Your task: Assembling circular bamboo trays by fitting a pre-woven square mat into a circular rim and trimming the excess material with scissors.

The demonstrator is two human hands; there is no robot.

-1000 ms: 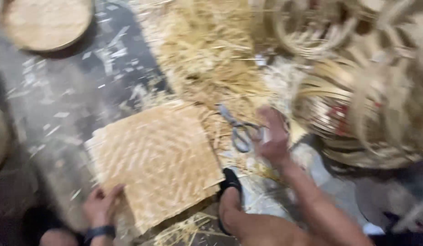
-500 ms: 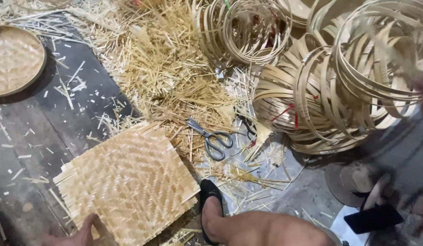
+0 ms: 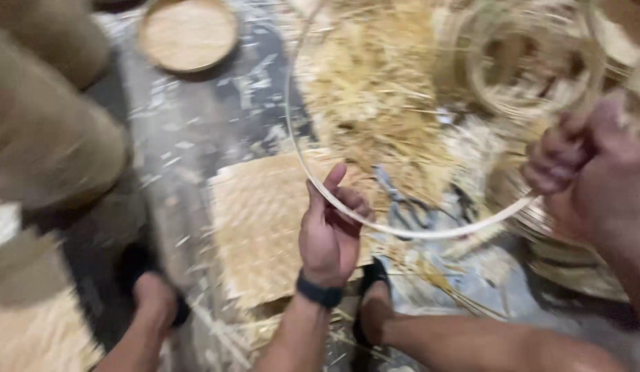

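Observation:
A thin pale bamboo hoop (image 3: pixel 403 233) is held up in front of me by both hands. My left hand (image 3: pixel 330 231) grips its lower left arc, fingers curled round the strip. My right hand (image 3: pixel 585 169) is closed on its right side. Beneath the hoop a square woven bamboo mat (image 3: pixel 265 227) lies on the dark floor, with scissors (image 3: pixel 399 200) beside it, seen through the hoop. The picture is blurred by motion.
A round woven tray (image 3: pixel 189 34) lies at the back left. A heap of straw-like shavings (image 3: pixel 375 89) covers the middle back. Stacked bamboo hoops (image 3: pixel 533 62) fill the right. My feet in dark sandals (image 3: pixel 372 303) rest on the floor near the mat.
My left hand has left the mat's corner and my right hand has come up from the hoop stack; both now hold one hoop above the mat. The view has swung left.

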